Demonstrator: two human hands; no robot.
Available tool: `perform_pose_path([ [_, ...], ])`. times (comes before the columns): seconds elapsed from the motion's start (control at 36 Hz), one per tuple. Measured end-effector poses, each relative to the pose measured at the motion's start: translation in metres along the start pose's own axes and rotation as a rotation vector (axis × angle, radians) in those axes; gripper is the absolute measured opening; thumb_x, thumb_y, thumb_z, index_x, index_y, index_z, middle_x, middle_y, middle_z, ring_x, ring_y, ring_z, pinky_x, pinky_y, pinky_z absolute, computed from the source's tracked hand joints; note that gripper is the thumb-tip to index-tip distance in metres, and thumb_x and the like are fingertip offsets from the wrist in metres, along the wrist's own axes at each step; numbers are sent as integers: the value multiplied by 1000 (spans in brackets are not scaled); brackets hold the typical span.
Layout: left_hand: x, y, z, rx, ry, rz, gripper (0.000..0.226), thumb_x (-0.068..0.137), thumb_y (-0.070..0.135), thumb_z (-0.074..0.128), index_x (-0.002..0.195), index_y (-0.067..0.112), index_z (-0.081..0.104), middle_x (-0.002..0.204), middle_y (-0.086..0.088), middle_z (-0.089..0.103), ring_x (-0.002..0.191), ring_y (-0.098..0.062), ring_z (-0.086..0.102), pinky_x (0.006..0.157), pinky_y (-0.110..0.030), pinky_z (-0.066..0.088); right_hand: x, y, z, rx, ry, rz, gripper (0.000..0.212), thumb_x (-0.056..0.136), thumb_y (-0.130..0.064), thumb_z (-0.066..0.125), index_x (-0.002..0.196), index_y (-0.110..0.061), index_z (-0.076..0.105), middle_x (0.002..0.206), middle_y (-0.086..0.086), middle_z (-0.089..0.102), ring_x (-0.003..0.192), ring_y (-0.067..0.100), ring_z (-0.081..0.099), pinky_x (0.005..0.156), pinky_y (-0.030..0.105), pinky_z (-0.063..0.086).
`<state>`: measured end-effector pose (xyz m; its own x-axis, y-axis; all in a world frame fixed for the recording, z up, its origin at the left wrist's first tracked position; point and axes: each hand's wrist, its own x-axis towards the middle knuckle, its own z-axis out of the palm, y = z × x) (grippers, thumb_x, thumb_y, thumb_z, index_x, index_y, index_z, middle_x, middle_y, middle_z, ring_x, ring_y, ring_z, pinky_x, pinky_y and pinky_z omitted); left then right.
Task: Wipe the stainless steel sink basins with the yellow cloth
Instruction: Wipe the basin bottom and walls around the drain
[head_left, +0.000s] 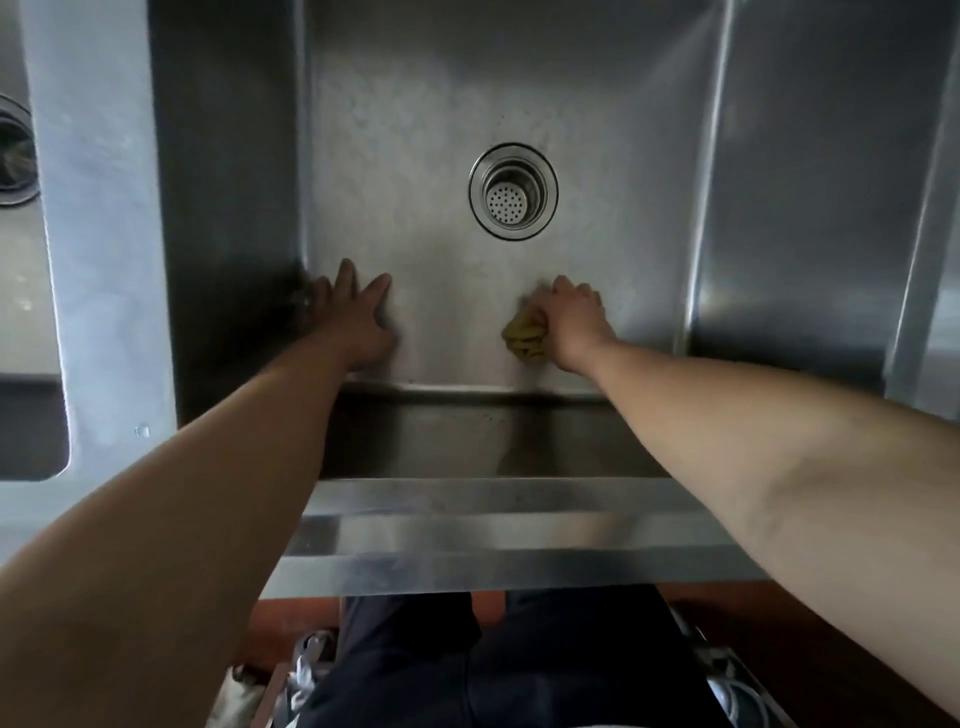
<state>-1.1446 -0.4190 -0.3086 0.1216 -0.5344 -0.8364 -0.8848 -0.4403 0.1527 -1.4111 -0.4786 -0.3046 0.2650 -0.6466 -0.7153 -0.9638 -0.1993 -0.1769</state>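
Below, right hand (574, 325) grips yellow cloth (524, 340) on basin floor (441, 156); no writing legible.

Sink basin (415, 218) brushed steel, dull sheen; cloth (522, 340) yellow fabric.

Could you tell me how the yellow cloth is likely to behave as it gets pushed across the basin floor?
The yellow cloth is bunched into folds under the right hand, so it is probably soft and floppy. It likely slides easily over the smooth steel basin and looks light.
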Motion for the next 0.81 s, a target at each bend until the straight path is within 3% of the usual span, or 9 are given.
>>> perform_pose_path([
  [0.17, 2, 2, 2, -24, -21, -21, 82, 91, 31, 54, 153, 47, 3, 162, 5, -25, 149, -34, -17, 117, -58, 5, 52, -7, -41, -34, 72, -48, 27, 83, -6, 55, 108, -16, 61, 122, 13, 48, 111, 38, 46, 85, 38, 42],
  [0.28, 4, 4, 5, -42, -9, -25, 82, 90, 36, 55, 154, 47, 5, 162, 3, -24, 149, -36, -15, 120, -57, 5, 76, -13, -58, -6, 153, -83, 30, 83, -8, 55, 112, -14, 62, 126, 14, 49, 112, 38, 48, 92, 39, 46],
  [0.39, 7, 5, 4, -99, 23, -13, 73, 88, 48, 54, 153, 42, 20, 165, -6, -7, 150, -37, 0, 121, -52, 10, 89, -22, -64, 168, 285, -105, 27, 80, -3, 51, 101, -14, 64, 122, 14, 53, 107, 37, 55, 89, 34, 46],
  [0.47, 9, 0, 1, -121, 46, 7, 79, 78, 54, 50, 152, 38, 26, 163, -8, 4, 148, -35, 12, 119, -49, 20, 82, -28, -69, 369, 395, -68, 26, 75, 3, 45, 78, -20, 57, 105, 11, 50, 89, 29, 54, 71, 26, 37],
  [0.61, 4, 9, 3, -150, 9, -11, 73, 90, 44, 56, 152, 44, 19, 164, 0, -18, 151, -29, -11, 122, -49, 9, 44, -2, -74, 530, 546, 138, 10, 70, -8, 57, 75, -17, 56, 90, 4, 49, 70, 23, 48, 59, 26, 33],
  [0.69, 3, 15, 1, -191, 13, -22, 71, 92, 49, 54, 153, 41, 21, 164, -4, -18, 150, -33, -12, 122, -46, 6, 16, 31, -63, 616, 499, 381, 13, 69, -9, 61, 65, -16, 51, 67, 1, 51, 62, 22, 52, 47, 22, 34],
  [0.72, 2, 15, 0, -194, 8, -25, 70, 92, 51, 53, 153, 40, 21, 164, -4, -18, 150, -33, -12, 122, -45, 5, 7, 44, -57, 645, 453, 472, 11, 70, -10, 62, 66, -15, 53, 63, 3, 53, 62, 24, 56, 47, 23, 42],
  [0.75, 2, 15, 0, -195, 3, -24, 69, 93, 53, 53, 154, 40, 21, 164, -4, -18, 150, -33, -12, 121, -45, 5, 0, 56, -51, 674, 373, 558, 8, 72, -11, 63, 69, -15, 57, 67, 6, 60, 68, 28, 63, 53, 30, 54],
  [0.81, 3, 12, -1, -194, 6, -18, 69, 93, 54, 52, 154, 39, 22, 164, -4, -17, 150, -33, -10, 121, -44, 5, -15, 77, -38, 717, 167, 667, 5, 77, -14, 66, 82, -14, 64, 91, 14, 68, 83, 32, 67, 63, 43, 61],
])
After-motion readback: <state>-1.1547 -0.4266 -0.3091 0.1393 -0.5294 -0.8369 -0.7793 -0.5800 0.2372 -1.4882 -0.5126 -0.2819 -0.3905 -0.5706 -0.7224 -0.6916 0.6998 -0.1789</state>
